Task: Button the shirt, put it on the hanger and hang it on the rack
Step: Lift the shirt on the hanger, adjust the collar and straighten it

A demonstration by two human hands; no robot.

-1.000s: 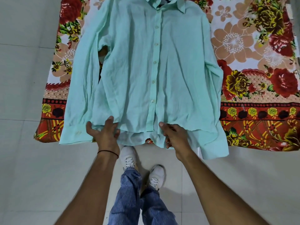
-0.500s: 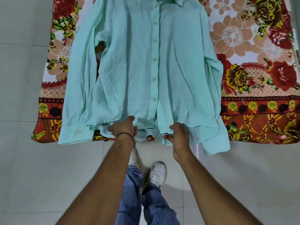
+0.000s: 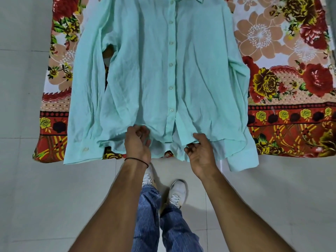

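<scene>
A mint-green long-sleeved shirt [image 3: 154, 73] lies face up on a floral cloth, its button row running down the middle and fastened as far as I can see. My left hand [image 3: 137, 144] grips the bottom hem left of the placket, fingers curled into the fabric. Just right of the placket, my right hand [image 3: 200, 151] pinches the hem, thumb on top. Both sleeves lie along the shirt's sides, cuffs near the cloth's front edge. The collar is cut off at the top edge. No hanger or rack is in view.
The red and orange floral cloth [image 3: 291, 73] is spread on a pale tiled floor [image 3: 54, 197]. My legs in blue striped trousers and white shoes [image 3: 177, 192] stand just below the shirt's hem.
My left hand has slid right along the hem toward the placket and curled into the fabric. The right hand keeps its pinch and the hem is bunched up slightly.
</scene>
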